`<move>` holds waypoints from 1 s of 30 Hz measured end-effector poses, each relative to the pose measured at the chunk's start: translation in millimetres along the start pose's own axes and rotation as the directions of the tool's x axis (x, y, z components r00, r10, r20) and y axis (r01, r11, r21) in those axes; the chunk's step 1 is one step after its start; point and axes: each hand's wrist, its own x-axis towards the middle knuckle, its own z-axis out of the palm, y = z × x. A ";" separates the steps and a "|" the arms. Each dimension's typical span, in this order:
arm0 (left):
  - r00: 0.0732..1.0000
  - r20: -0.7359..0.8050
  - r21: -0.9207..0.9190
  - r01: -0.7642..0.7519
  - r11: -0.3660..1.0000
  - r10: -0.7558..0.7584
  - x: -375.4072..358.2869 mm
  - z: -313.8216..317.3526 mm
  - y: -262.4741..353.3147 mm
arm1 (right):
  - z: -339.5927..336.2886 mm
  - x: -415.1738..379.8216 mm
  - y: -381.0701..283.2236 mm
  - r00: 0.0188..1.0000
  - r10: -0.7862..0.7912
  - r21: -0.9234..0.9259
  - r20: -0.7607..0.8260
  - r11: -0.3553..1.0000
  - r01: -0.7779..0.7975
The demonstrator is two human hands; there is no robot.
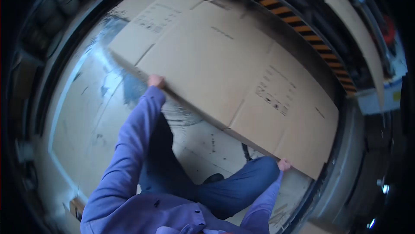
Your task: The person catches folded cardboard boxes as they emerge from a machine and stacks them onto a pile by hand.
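Left hand (156, 81) and right hand (284, 164), well apart, are pinching the near edge of a flattened cardboard box (203, 69), printing facing up.

Warehouse-like workspace, hazard-striped edge (312, 39), flattened cardboard (207, 61)

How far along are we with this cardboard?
Already done, it seems: the flat carton is printed side up. In hand: the left hand and right hand hold its near edge. Left: no panel is folded up; whether any should be, this view can't settle.
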 end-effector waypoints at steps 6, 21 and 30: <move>0.964 -0.056 -0.473 0.202 0.858 -0.258 -22.1 -28.0 5.9 | 7.4 14.2 19.0 0.970 -0.083 -0.037 0.226 0.995 0.094; 0.847 0.346 -0.928 0.372 -0.015 -0.404 -49.3 -60.1 13.3 | -26.9 -10.3 -15.3 0.645 -0.006 0.626 0.764 0.250 -0.739; 0.894 0.082 -0.753 0.345 0.561 -0.440 -15.3 -22.3 4.9 | -60.2 -37.8 -63.7 0.748 0.316 0.642 0.583 0.386 -0.663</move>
